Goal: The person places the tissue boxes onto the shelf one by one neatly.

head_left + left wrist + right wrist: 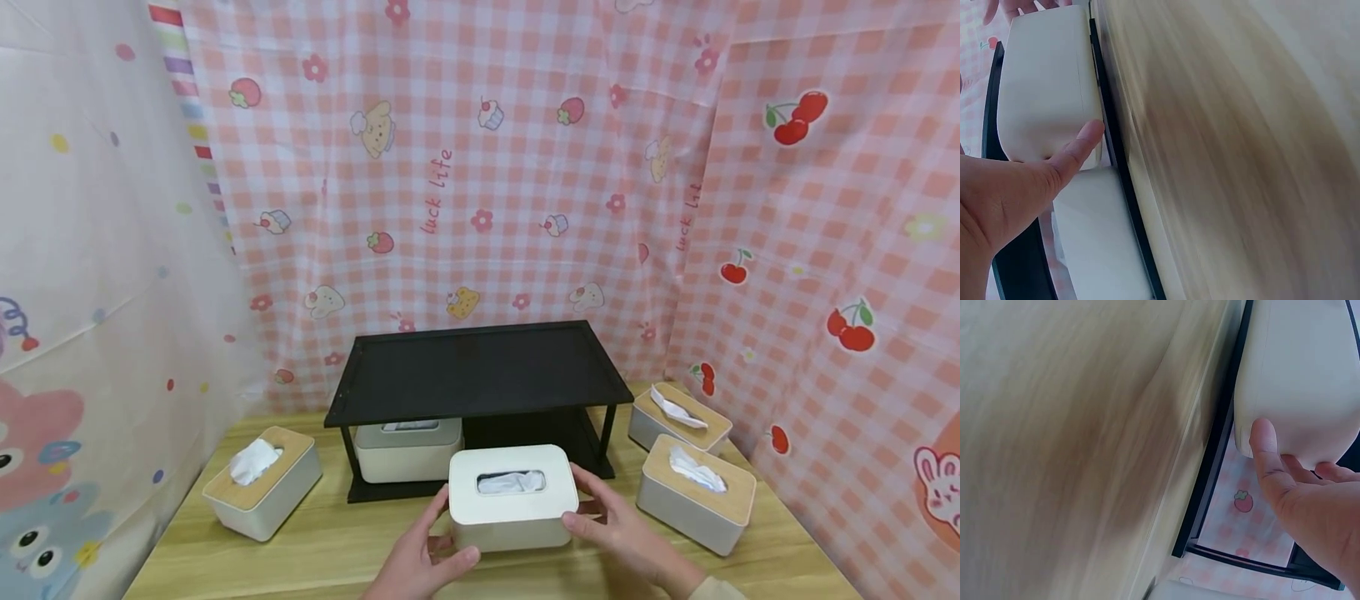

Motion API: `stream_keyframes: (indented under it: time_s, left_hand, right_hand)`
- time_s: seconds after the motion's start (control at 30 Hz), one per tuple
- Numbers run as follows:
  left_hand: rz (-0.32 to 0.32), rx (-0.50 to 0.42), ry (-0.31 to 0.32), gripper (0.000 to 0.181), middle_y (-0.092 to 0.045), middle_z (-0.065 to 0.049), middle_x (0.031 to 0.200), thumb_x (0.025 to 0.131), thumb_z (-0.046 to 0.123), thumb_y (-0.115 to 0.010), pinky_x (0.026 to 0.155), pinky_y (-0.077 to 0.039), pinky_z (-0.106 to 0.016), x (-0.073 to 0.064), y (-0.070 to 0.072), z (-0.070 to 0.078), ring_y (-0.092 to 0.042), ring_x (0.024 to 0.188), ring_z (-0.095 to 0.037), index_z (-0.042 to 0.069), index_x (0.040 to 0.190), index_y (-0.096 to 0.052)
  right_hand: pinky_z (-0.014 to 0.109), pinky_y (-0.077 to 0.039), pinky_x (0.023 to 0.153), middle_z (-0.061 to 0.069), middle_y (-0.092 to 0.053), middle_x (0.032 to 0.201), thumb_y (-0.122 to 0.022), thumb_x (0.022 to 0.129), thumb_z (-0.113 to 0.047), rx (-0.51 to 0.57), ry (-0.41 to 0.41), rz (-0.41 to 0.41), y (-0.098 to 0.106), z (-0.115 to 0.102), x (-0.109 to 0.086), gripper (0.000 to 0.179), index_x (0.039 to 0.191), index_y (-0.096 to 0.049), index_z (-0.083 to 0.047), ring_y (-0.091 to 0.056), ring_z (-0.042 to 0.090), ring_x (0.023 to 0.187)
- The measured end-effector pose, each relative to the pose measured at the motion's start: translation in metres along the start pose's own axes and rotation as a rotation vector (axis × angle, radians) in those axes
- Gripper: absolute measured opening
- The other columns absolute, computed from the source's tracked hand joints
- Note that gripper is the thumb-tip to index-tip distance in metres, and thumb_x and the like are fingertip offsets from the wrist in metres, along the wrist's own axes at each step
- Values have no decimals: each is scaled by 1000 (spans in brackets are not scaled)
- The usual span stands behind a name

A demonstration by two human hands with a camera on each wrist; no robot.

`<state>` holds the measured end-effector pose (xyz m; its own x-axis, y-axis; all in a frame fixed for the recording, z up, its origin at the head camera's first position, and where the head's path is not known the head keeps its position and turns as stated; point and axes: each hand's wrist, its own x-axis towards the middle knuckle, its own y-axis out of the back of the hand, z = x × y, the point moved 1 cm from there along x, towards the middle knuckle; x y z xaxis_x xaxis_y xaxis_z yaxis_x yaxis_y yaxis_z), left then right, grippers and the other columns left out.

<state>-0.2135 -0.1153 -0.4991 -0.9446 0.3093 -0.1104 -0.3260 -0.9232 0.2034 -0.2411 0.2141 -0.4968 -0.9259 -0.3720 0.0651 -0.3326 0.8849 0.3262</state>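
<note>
A white tissue box [517,533], with a white tissue showing in its oval slot, is gripped between both hands at the front of the black two-tier rack [487,375]. My left hand [427,550] holds its left end, the thumb lying along the front face of the box [1047,81]. At the opposite end my right hand [618,529] grips it, thumb on the front and fingers round the side, as the right wrist view also shows with the hand [1316,500]. A second white tissue box [408,462] stands at the left on the rack's lower tier.
A wood-topped tissue box [262,483] stands left of the rack on the wooden table [337,550]. Two more wood-topped boxes, a nearer one [697,496] and a farther one [678,421], stand at the right. Patterned pink checked curtain [480,167] hangs behind.
</note>
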Motion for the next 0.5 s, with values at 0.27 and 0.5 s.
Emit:
stream_keyframes:
  time_s: [0.27, 0.5]
  left_hand:
    - [-15, 5, -16, 102, -22, -30, 174, 98, 45, -78, 97, -62, -52, 10, -7, 1, -62, 132, -49, 14, 173, -17]
    - [-19, 31, -61, 102, -22, -31, 174, 98, 43, -78, 99, -61, -54, 15, -11, 3, -63, 131, -49, 11, 173, -17]
  right_hand:
    - [26, -57, 88, 33, -41, 164, -68, 104, -24, -18, -10, 30, 6, 1, -1, 80, 167, -26, 2, -63, 27, 121]
    - [27, -57, 88, 32, -40, 165, -68, 105, -25, -9, -33, 38, 10, 1, 0, 81, 168, -25, 1, -62, 27, 124]
